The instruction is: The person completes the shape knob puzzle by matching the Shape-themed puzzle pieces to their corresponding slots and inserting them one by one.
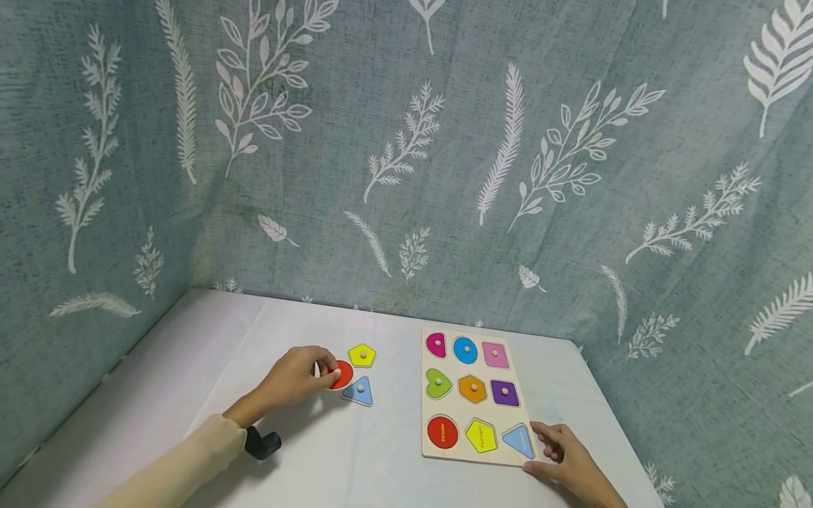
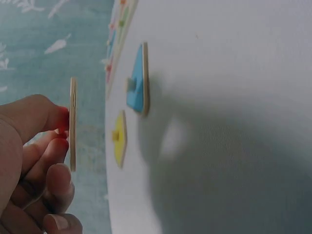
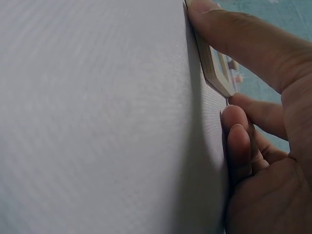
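My left hand (image 1: 298,370) pinches a red circular puzzle piece (image 1: 344,375) by its knob. In the left wrist view the piece (image 2: 73,124) is edge-on, lifted above the table. Close by on the cloth lie a blue triangle piece (image 1: 359,391) and a yellow pentagon piece (image 1: 363,355), both knob up. My right hand (image 1: 568,458) grips the near right corner of a wooden shape puzzle board (image 1: 457,457), thumb on the near edge and index finger on the right edge. The board's nearest row shows red circle, yellow pentagon and blue triangle recesses without knobs; the two rows behind hold knobbed pieces.
A white cloth (image 1: 317,458) covers the table. Grey-green leaf-patterned fabric (image 1: 356,141) hangs behind it and along both sides. A black band with a small device (image 1: 262,443) sits on my left wrist, below a beige sleeve (image 1: 184,458).
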Tool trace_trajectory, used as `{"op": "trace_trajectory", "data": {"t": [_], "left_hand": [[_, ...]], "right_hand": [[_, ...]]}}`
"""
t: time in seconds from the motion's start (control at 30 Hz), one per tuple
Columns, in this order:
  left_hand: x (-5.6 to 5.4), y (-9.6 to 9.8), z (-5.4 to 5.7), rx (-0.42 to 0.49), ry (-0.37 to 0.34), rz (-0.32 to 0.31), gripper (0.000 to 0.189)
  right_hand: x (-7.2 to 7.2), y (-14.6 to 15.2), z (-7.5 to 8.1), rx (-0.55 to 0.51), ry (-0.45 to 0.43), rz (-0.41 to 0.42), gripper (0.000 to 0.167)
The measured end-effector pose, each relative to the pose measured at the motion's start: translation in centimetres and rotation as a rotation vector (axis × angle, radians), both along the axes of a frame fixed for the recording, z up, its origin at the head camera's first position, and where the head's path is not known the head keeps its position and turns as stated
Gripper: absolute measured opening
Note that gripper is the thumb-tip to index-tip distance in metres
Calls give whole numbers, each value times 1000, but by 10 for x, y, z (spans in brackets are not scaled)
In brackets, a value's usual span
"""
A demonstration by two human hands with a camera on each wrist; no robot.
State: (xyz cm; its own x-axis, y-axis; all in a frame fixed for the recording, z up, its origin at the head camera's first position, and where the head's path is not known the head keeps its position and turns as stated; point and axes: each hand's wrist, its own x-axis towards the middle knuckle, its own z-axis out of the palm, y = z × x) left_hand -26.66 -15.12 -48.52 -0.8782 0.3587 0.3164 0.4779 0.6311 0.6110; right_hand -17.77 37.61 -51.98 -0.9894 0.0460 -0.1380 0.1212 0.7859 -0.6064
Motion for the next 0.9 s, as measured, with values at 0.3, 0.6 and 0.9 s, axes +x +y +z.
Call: {"op": "trace_trajectory", "data": {"t": [0.3,0.6,0.9], "left_hand": [[4,21,3,8,28,-76,13],[5,39,6,-16,51,-115,16],[7,54,7,-29,44,-140,16]], "right_hand": [[-1,0,0,-11,2,-2,85],[0,1,-2,-22,-13,-8,86],[0,1,0,-51,-12,-8,85]]}}
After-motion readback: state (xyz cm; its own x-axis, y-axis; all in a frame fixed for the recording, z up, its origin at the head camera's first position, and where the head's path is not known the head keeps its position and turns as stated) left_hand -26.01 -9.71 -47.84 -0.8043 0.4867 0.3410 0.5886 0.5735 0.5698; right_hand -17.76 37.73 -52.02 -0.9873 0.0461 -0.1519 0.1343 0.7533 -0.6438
